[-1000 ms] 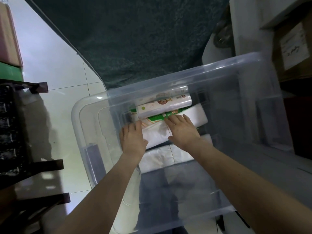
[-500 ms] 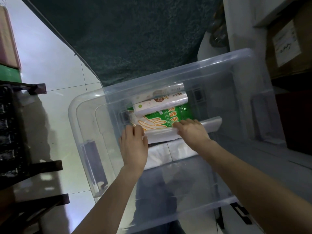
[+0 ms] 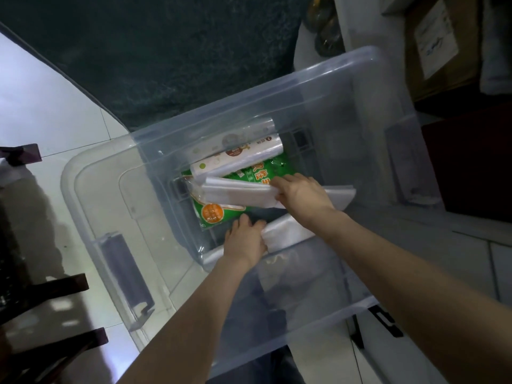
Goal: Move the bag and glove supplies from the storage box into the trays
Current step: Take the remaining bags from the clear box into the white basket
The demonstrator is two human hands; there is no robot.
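Observation:
A clear plastic storage box (image 3: 116,245) stands on the floor and both my arms reach into it. My right hand (image 3: 302,194) grips a folded stack of white bags (image 3: 238,192), lifted above a green glove packet (image 3: 219,217) that lies on the box floor. My left hand (image 3: 245,239) holds the end of a second white bag stack (image 3: 291,231) lower in the box. Two white rolls of bags (image 3: 241,156) lie at the far side, against the packet's far edge.
A dark green rug (image 3: 166,56) lies beyond the box. Dark furniture legs (image 3: 41,300) stand at the left on the pale tiled floor. A cardboard box (image 3: 440,42) sits at the upper right. No tray is in view.
My right hand has lifted one white bag stack off the green packet, uncovering it. My left hand has moved back from that stack to the lower white stack.

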